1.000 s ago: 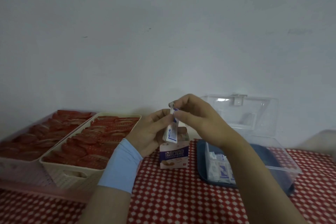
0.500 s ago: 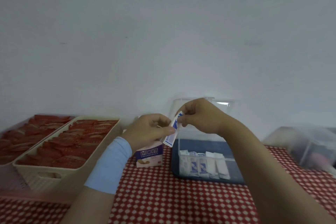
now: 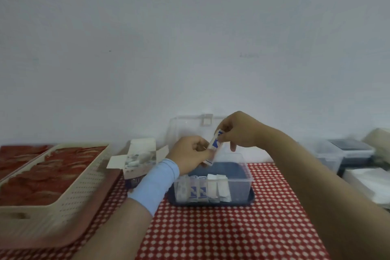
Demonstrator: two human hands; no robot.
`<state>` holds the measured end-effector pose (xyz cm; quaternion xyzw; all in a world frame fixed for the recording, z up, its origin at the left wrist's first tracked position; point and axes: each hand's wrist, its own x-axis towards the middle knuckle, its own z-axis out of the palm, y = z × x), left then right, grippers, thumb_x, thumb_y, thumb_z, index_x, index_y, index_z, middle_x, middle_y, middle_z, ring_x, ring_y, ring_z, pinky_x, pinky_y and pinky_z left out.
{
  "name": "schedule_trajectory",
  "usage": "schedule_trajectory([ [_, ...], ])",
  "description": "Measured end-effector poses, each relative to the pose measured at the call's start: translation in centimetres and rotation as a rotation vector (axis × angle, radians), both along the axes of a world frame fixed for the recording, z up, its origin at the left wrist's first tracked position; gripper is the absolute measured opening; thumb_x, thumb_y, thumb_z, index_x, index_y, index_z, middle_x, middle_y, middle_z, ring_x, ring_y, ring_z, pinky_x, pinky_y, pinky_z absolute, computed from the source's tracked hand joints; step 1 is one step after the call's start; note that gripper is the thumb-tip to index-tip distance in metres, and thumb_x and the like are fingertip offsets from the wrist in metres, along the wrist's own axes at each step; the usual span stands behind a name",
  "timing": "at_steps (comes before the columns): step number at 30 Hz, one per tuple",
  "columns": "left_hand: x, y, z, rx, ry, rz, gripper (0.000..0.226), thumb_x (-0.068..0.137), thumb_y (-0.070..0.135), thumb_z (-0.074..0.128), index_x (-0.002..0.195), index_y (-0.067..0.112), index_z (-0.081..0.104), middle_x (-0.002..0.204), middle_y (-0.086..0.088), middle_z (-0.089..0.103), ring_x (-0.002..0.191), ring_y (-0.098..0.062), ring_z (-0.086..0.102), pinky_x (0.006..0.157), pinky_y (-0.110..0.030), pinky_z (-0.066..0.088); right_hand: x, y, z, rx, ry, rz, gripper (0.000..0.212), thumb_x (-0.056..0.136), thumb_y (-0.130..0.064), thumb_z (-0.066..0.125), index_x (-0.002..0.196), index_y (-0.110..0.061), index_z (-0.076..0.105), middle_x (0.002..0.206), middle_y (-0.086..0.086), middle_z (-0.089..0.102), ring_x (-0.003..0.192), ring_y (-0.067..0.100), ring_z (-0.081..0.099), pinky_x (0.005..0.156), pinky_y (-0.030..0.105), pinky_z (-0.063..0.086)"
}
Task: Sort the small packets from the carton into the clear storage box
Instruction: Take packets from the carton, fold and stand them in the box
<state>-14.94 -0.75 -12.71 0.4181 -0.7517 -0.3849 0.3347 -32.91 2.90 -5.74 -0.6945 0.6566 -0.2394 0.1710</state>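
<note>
Fingers on pkt; red-check tablecloth

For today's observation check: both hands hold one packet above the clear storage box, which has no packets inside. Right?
No. The head view shows a row of packets already standing in the clear storage box; the left hand and right hand do hold one packet above it.

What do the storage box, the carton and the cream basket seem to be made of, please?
Storage box: clear glossy hard plastic; packets show through its walls. Carton: probably thin matte cardboard, with creased folded-open flaps. Cream basket: likely moulded matte plastic, given its rows of small holes.
</note>
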Motion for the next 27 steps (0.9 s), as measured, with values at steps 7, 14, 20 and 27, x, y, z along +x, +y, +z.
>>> schedule_trajectory([
  [7,-2.2,-0.5,-0.8,-0.07,-0.611,-0.258,0.043,0.086,0.058,0.054,0.114,0.028,0.069,0.116,0.006,0.067,0.105,-0.017,0.061,0.1,-0.042,0.047,-3.8,-1.3,-2.9,0.179,0.33,-0.072,0.014,0.086,-0.012,0.072,0.098,-0.009,0.076,0.088,0.006,0.074,0.063,0.016,0.068,0.066,0.028,0.058],
  [14,-3.7,-0.1,-1.8,-0.02,-0.899,-0.407,0.044,0.075,0.062,0.062,0.104,0.03,0.071,0.109,0.003,0.067,0.098,-0.02,0.061,0.089,-0.038,0.052,-2.5,-3.5,-6.9,0.234,0.532,-0.042,0.031,0.085,-0.022,0.078,0.112,-0.01,0.073,0.106,0.004,0.072,0.094,0.021,0.068,0.093,0.038,0.056],
  [20,-4.1,-0.7,-3.3,-0.022,-0.901,-0.424,0.031,0.077,0.048,0.063,0.055,0.03,0.051,0.065,0.004,0.05,0.061,-0.017,0.046,0.061,-0.031,0.043,-1.8,-4.0,-8.4,0.206,0.776,-0.136,0.024,0.088,-0.026,0.072,0.11,-0.02,0.065,0.105,0.0,0.067,0.102,0.021,0.058,0.108,0.053,0.027],
  [27,-4.4,-0.7,-3.2,-0.019,-0.916,-0.396,0.029,0.079,0.044,0.062,0.069,0.017,0.055,0.07,-0.001,0.051,0.063,-0.019,0.046,0.06,-0.032,0.043,-0.6,-3.0,-9.7,0.277,0.825,-0.194,0.01,0.095,-0.028,0.06,0.1,-0.019,0.061,0.097,-0.002,0.061,0.112,0.022,0.056,0.109,0.078,0.0],
])
